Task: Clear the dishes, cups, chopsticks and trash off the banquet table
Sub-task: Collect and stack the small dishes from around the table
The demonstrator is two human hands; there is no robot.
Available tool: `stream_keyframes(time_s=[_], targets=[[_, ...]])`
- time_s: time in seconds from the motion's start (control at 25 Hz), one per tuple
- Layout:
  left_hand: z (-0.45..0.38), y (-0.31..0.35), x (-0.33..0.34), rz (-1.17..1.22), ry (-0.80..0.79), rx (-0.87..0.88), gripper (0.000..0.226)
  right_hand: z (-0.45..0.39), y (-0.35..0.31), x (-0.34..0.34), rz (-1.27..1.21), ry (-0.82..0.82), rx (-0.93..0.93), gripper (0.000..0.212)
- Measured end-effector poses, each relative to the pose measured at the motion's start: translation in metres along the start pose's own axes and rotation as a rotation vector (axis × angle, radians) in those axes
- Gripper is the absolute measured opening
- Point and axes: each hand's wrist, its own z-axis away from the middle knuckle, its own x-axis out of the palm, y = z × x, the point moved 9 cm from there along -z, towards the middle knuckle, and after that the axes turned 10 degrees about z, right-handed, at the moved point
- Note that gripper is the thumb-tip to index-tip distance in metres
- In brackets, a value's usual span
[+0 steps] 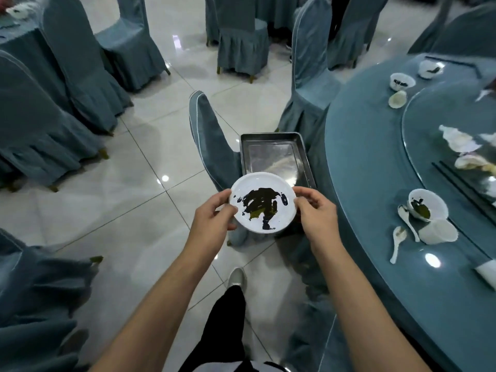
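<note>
A small white plate [263, 190] smeared with dark sauce is held level in front of me. My left hand [212, 217] grips its left rim and my right hand [318, 212] grips its right rim. The plate hangs over the near end of a metal tray [273, 136] that sits on a blue-covered chair [212, 140]. On the round blue banquet table [362, 157] to the right lie a dirty white bowl [426, 204], two white spoons [408, 221], a white cup [438, 232] on its side and black chopsticks [461, 183].
Farther along the table stand two small white bowls [402, 81], a shell-like dish [397, 99] and crumpled napkins [459, 140] on the glass turntable [429, 111]. Blue-covered chairs [241, 36] ring the tiled floor. My shoe [236, 276] is below the plate.
</note>
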Motion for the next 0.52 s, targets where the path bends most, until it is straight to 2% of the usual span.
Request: stream_keyframes(time_s=[0.24,0.52], targets=[[-0.093,0.025,0.047,-0.027,-0.091,-0.027,0.037,-0.075,-0.006,-0.005,0.014,0.099,0.069,0.023],[-0.186,0.04,0.075,-0.081,-0.154,-0.059,0.043,-0.149,-0.018,0.01,-0.053,0.132,0.121,0.022]])
